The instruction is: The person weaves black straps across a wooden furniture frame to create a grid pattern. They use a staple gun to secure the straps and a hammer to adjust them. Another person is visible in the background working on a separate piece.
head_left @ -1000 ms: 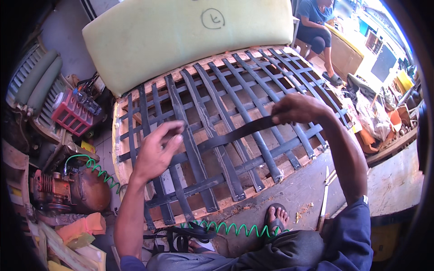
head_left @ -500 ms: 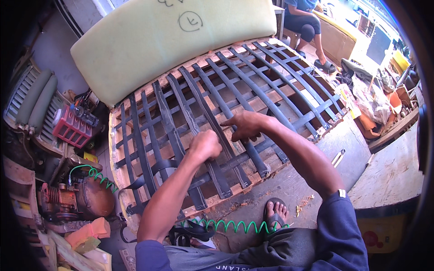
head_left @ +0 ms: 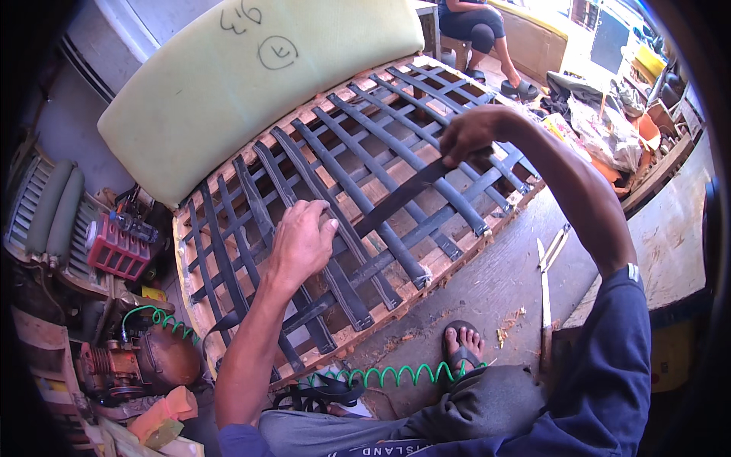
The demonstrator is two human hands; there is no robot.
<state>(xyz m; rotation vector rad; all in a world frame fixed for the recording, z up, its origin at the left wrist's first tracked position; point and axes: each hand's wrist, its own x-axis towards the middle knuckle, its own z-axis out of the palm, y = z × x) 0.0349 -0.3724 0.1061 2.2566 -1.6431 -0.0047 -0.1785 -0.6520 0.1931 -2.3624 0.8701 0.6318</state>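
A wooden sofa frame [head_left: 457, 263] lies tilted in front of me, laced with a lattice of dark rubber webbing strips [head_left: 365, 152]. My right hand [head_left: 474, 133] grips one loose strip [head_left: 403, 194] and holds it raised, stretched diagonally over the lattice. My left hand [head_left: 303, 240] rests on the lattice at the strip's lower end, fingers curled on the webbing there. A pale green foam cushion [head_left: 251, 84] leans along the frame's far side.
A green coiled air hose [head_left: 381, 375] runs past my sandalled foot [head_left: 462, 343] to a rusty compressor [head_left: 148, 362] at lower left. A red crate [head_left: 118, 251] sits left. Wooden slats [head_left: 544, 282] lie on the floor right. A seated person [head_left: 487, 30] is behind.
My right hand has pulled the strip up and away to the right, stretching it. My left hand has slid left and stayed low on the lattice. The view has shifted slightly.
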